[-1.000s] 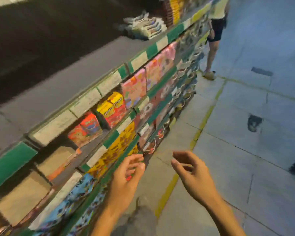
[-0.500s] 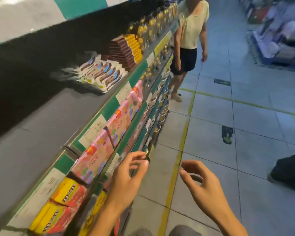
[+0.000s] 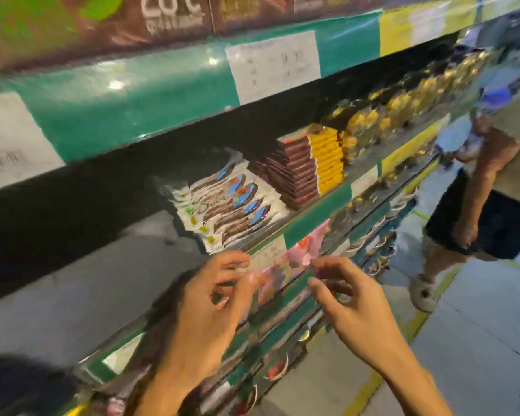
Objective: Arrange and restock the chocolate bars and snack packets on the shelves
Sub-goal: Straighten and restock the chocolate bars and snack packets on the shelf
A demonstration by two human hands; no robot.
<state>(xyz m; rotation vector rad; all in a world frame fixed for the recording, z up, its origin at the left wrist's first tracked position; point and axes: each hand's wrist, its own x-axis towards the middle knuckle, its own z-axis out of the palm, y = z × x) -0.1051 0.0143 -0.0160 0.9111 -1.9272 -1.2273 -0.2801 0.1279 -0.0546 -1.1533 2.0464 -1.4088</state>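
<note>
Nearest to the camera, the left hand [image 3: 204,307] and the right hand [image 3: 351,304] are raised side by side before the shelf edge [image 3: 300,232], which is covered with a glossy green strip and a white price label [image 3: 267,250]. The fingers of both hands are curled loosely; whether something is pinched between them cannot be told, because the picture is blurred there. Behind the hands, pink snack packets [image 3: 300,253] are seen on the lower shelf. On the grey middle shelf [image 3: 72,283], a fanned row of flat white and brown chocolate bars [image 3: 228,205] is laid. Just beside it stands a tidy stack of dark maroon bars [image 3: 294,172], touched by a stack of yellow bars [image 3: 327,160]. Farther along, shiny gold-wrapped packets [image 3: 397,115] are lined up. Above, brown boxes [image 3: 168,16] are placed. On the tiled floor [image 3: 478,340], with a yellow line [image 3: 364,394], another person [image 3: 499,175] is standing.
</note>
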